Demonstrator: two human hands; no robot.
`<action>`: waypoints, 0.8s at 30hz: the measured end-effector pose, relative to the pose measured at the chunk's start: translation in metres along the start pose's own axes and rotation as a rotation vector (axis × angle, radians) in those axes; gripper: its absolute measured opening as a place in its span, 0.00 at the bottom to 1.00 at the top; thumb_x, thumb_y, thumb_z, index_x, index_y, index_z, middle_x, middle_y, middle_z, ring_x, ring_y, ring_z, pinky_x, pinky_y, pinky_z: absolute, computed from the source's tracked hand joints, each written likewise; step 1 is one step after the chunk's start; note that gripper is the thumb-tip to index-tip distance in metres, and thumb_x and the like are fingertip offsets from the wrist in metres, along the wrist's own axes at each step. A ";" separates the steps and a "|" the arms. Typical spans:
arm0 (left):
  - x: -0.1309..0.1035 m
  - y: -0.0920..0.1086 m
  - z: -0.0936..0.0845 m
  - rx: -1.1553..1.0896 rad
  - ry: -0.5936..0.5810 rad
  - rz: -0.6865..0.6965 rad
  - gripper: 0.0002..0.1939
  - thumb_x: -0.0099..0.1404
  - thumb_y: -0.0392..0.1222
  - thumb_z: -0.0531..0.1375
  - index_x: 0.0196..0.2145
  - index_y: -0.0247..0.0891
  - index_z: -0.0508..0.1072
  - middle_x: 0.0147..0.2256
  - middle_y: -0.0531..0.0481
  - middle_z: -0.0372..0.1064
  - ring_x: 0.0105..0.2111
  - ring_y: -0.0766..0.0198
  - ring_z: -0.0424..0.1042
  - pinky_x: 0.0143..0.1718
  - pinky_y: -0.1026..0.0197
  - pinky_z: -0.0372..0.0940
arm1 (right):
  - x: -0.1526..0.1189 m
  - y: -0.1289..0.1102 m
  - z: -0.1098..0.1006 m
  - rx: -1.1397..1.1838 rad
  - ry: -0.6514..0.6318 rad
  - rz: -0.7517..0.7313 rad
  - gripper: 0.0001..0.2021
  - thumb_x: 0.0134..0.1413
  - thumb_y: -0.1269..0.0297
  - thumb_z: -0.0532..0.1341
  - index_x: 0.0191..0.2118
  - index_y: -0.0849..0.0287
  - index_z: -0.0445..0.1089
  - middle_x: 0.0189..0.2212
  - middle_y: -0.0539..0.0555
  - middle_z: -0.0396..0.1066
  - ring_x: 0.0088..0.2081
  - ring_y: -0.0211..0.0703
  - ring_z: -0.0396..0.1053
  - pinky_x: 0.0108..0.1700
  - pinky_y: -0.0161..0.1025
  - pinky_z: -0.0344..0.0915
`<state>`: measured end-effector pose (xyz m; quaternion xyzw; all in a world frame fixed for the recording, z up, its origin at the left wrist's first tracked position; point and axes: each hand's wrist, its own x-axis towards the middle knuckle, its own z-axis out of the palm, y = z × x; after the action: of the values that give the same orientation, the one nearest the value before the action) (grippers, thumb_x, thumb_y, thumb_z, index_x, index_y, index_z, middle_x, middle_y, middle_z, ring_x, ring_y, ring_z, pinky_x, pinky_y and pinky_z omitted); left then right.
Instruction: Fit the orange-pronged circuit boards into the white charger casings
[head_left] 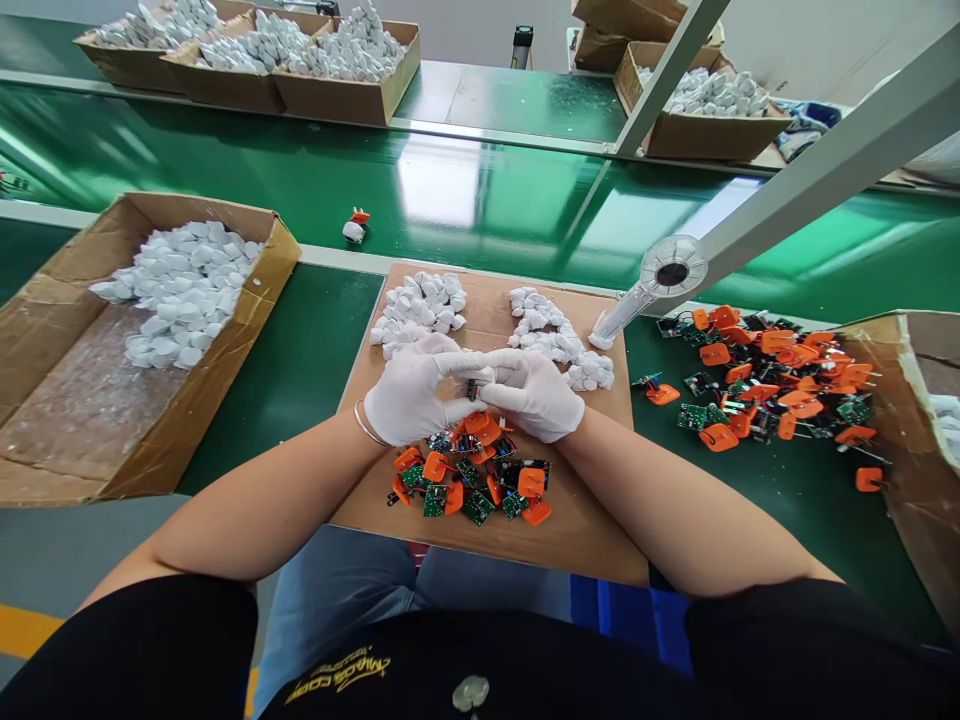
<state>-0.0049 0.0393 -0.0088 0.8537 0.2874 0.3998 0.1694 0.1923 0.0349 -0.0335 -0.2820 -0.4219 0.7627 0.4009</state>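
My left hand and my right hand, both in white gloves, meet over a brown cardboard sheet. Their fingertips pinch a small dark circuit board between them. Whether a white shell is also in the fingers I cannot make out. Just below the hands lies a pile of green circuit boards with orange plates. Behind the hands are two groups of small white plastic shells, one to the left and one to the right.
A cardboard box with white shells stands at left. More orange-plated boards are heaped at right beside another box. A clear reel hangs by a slanting post. Boxes of shells line the far shelf.
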 end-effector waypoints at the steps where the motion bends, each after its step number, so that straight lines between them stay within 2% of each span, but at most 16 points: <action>1: 0.000 -0.001 0.000 0.001 0.000 0.008 0.19 0.62 0.39 0.68 0.51 0.44 0.75 0.36 0.52 0.77 0.36 0.62 0.74 0.42 0.55 0.71 | 0.000 0.000 0.000 -0.001 -0.008 -0.005 0.19 0.43 0.63 0.76 0.42 0.61 0.76 0.31 0.50 0.76 0.33 0.36 0.73 0.37 0.36 0.72; 5: 0.000 0.000 -0.001 0.019 -0.047 -0.016 0.18 0.62 0.40 0.68 0.50 0.46 0.76 0.33 0.52 0.74 0.34 0.61 0.73 0.38 0.56 0.71 | 0.000 0.001 0.001 -0.008 -0.064 0.005 0.19 0.43 0.66 0.74 0.44 0.63 0.76 0.29 0.50 0.76 0.30 0.35 0.71 0.35 0.35 0.71; 9: -0.001 0.001 -0.001 0.036 -0.091 -0.036 0.18 0.61 0.39 0.68 0.50 0.45 0.77 0.35 0.51 0.74 0.35 0.60 0.73 0.38 0.55 0.71 | 0.000 0.001 0.002 -0.044 -0.038 -0.008 0.17 0.42 0.68 0.73 0.42 0.62 0.76 0.29 0.50 0.75 0.29 0.36 0.71 0.33 0.34 0.69; 13: -0.004 -0.001 0.001 0.024 0.007 -0.026 0.16 0.62 0.41 0.69 0.47 0.45 0.77 0.35 0.51 0.74 0.37 0.62 0.74 0.40 0.57 0.73 | 0.000 -0.005 0.006 0.083 -0.083 0.018 0.16 0.42 0.65 0.74 0.39 0.61 0.75 0.29 0.49 0.73 0.30 0.36 0.69 0.34 0.35 0.68; 15: -0.005 -0.004 0.002 0.032 0.092 0.019 0.17 0.63 0.42 0.69 0.50 0.45 0.75 0.36 0.52 0.74 0.37 0.63 0.74 0.41 0.57 0.73 | 0.000 -0.008 0.007 0.144 -0.098 0.047 0.17 0.43 0.62 0.75 0.38 0.60 0.74 0.29 0.49 0.72 0.31 0.36 0.69 0.36 0.36 0.68; 17: -0.007 -0.008 0.004 0.036 0.128 0.061 0.22 0.63 0.43 0.69 0.54 0.45 0.72 0.38 0.51 0.74 0.39 0.63 0.75 0.42 0.57 0.74 | 0.002 -0.009 0.006 0.158 -0.089 0.046 0.17 0.41 0.61 0.76 0.36 0.60 0.73 0.28 0.49 0.71 0.30 0.36 0.68 0.36 0.36 0.68; 21: -0.008 -0.013 0.007 -0.007 0.054 0.042 0.26 0.63 0.41 0.69 0.57 0.49 0.69 0.42 0.50 0.75 0.41 0.61 0.76 0.45 0.54 0.75 | 0.004 -0.006 0.003 0.148 -0.049 0.036 0.17 0.36 0.63 0.77 0.32 0.60 0.72 0.28 0.48 0.72 0.29 0.37 0.68 0.35 0.37 0.68; 24: -0.008 -0.013 0.006 -0.038 0.007 -0.001 0.24 0.64 0.42 0.68 0.56 0.50 0.70 0.42 0.51 0.76 0.41 0.61 0.76 0.46 0.55 0.75 | 0.003 -0.005 0.002 0.153 -0.030 0.041 0.18 0.35 0.65 0.76 0.34 0.60 0.73 0.29 0.49 0.73 0.30 0.38 0.69 0.35 0.37 0.68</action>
<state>-0.0084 0.0439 -0.0238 0.8488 0.2809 0.4080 0.1846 0.1908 0.0379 -0.0287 -0.2476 -0.3623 0.8050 0.3992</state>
